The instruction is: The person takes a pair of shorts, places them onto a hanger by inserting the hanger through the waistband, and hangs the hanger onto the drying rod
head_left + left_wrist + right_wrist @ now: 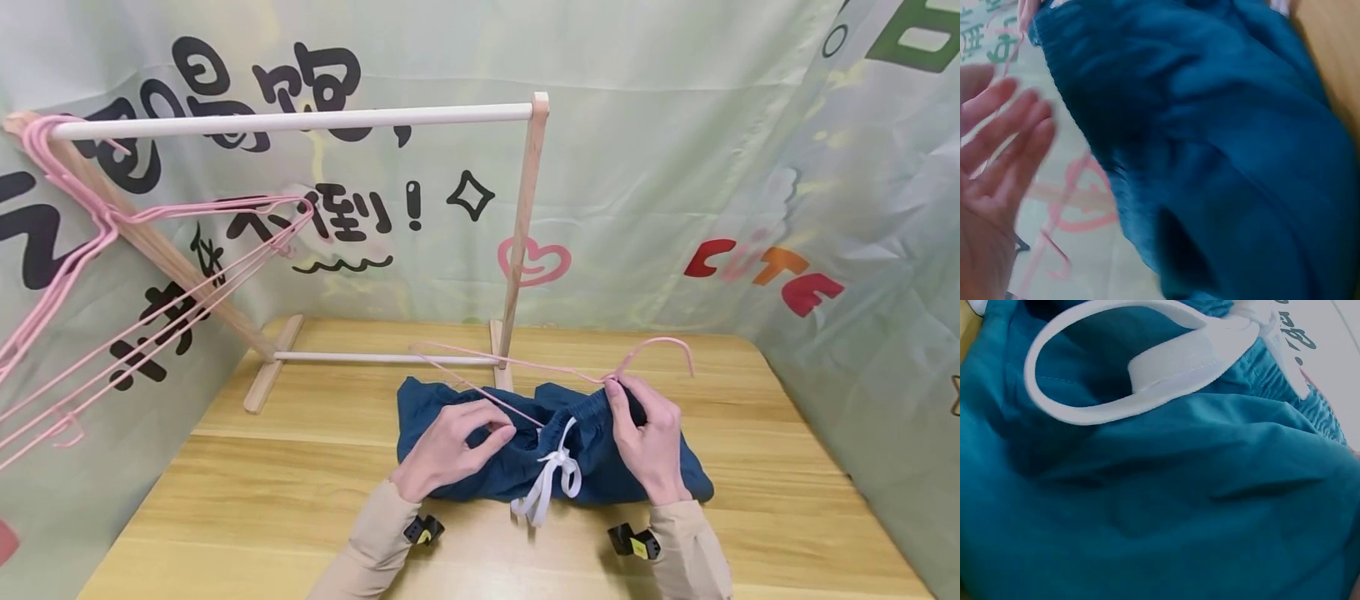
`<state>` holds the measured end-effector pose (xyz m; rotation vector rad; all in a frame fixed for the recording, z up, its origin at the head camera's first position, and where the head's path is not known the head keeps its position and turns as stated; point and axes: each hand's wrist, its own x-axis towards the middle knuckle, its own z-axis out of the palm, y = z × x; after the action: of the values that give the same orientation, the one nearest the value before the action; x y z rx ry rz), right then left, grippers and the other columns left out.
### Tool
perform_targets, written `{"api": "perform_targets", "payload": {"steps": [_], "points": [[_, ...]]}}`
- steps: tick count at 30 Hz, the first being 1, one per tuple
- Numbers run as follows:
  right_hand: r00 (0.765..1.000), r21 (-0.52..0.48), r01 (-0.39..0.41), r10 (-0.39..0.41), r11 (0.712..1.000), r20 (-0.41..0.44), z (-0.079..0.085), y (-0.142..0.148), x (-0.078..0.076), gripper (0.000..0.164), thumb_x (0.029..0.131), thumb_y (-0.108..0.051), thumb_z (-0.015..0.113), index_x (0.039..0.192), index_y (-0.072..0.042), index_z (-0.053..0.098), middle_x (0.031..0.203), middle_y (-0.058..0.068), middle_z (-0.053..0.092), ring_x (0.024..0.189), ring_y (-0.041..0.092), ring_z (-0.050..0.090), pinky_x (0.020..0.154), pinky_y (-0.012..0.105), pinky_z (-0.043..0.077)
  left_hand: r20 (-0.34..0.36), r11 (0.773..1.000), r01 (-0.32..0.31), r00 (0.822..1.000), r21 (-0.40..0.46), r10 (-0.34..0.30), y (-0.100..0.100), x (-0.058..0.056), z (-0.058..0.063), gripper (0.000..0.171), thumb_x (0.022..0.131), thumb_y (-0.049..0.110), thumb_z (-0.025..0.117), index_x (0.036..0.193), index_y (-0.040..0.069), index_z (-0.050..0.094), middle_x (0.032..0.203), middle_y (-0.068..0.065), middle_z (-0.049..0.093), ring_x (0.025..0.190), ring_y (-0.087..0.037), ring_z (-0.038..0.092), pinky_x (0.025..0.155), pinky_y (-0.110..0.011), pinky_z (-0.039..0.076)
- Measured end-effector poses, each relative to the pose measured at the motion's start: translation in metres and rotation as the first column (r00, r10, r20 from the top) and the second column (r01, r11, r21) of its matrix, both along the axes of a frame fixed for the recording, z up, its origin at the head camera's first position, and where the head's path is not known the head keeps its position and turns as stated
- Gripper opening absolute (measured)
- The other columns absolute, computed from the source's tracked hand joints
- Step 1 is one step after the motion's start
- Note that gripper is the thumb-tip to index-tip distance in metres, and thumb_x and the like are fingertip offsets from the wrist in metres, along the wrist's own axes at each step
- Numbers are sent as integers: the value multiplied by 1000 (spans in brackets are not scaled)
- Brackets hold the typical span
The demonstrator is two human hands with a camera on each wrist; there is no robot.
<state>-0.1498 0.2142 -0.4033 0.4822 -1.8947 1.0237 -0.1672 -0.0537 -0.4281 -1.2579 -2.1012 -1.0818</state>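
Dark blue shorts (480, 475) with a gathered elastic waistband and a white drawstring (553, 475) tied in a bow lie bunched on the table. A pink hanger (517, 364) runs partly inside the waistband, its hook sticking up at the right. My right hand (651, 437) pinches the waistband near the hanger's neck; whether it also grips the hanger I cannot tell. My left hand (457, 446) hovers over the left side of the shorts with loosely bent fingers. In the left wrist view those fingers (1013, 134) hold nothing, apart from the waistband. The right wrist view shows cloth and bow.
A wooden rack with a white rail (322, 121) stands at the back left of the table (285, 483). Several pink hangers (112, 217) hang from the rail's left end. Printed curtains (637, 167) close off the back and sides.
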Motion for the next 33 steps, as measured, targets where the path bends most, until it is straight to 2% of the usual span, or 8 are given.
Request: {"api": "perform_targets", "payload": {"steps": [4, 7, 11, 14, 19, 22, 30, 33], "points": [[1000, -36, 30, -31, 999, -8, 0, 2, -1, 14, 86, 12, 67, 94, 3, 74, 88, 21, 74, 98, -17, 58, 91, 5, 44, 188, 990, -40, 980, -138, 66, -5, 1, -9, 17, 101, 26, 62, 110, 17, 73, 112, 4, 73, 105, -9, 69, 89, -28, 56], [999, -51, 45, -46, 998, -9, 0, 3, -1, 12, 87, 11, 67, 93, 4, 74, 88, 22, 74, 97, -17, 58, 90, 5, 44, 242, 971, -53, 964, -233, 111, -8, 0, -12, 22, 100, 32, 62, 114, 20, 73, 118, 7, 72, 115, -11, 66, 97, -35, 53], [998, -67, 53, -54, 996, -13, 0, 3, 0, 10, 89, 9, 66, 94, 4, 74, 87, 22, 73, 95, -17, 59, 87, 5, 44, 241, 941, -89, 955, -326, 173, -11, -3, -14, 24, 96, 40, 66, 113, 25, 73, 113, 12, 72, 113, -10, 63, 99, -36, 51], [998, -77, 58, -60, 995, -16, 1, 4, 0, 9, 89, 8, 66, 93, 4, 74, 86, 23, 73, 93, -16, 59, 86, 5, 44, 256, 917, -128, 938, -378, 236, -17, -7, -17, 26, 93, 45, 69, 112, 27, 72, 111, 12, 71, 108, -9, 62, 97, -36, 51], [997, -94, 65, -68, 993, -22, 2, 6, 1, 8, 91, 6, 65, 93, 6, 73, 86, 24, 72, 93, -16, 59, 85, 6, 44, 297, 892, -173, 902, -417, 314, -33, -12, -19, 27, 90, 41, 74, 111, 23, 72, 109, 6, 73, 104, -14, 65, 95, -40, 52], [997, -107, 66, -70, 992, -29, 2, 7, 1, 8, 92, 6, 65, 93, 6, 73, 85, 25, 71, 92, -16, 60, 85, 6, 44, 298, 885, -196, 892, -423, 340, -45, -15, -19, 25, 88, 38, 77, 107, 21, 73, 106, 4, 73, 101, -17, 65, 94, -40, 52], [996, -108, 73, -78, 991, -41, 2, 8, 2, 8, 92, 5, 64, 92, 6, 73, 83, 24, 71, 89, -15, 59, 81, 5, 43, 238, 878, -244, 901, -412, 362, -64, -20, -13, 22, 80, 36, 84, 93, 20, 75, 93, 9, 73, 96, -15, 55, 88, -38, 45], [996, -108, 70, -75, 992, -43, 2, 8, 2, 9, 93, 5, 64, 92, 6, 73, 84, 24, 71, 89, -15, 59, 81, 5, 43, 207, 870, -263, 905, -417, 373, -67, -21, -12, 24, 79, 37, 85, 91, 20, 74, 91, 8, 73, 94, -16, 58, 87, -38, 47]]}}
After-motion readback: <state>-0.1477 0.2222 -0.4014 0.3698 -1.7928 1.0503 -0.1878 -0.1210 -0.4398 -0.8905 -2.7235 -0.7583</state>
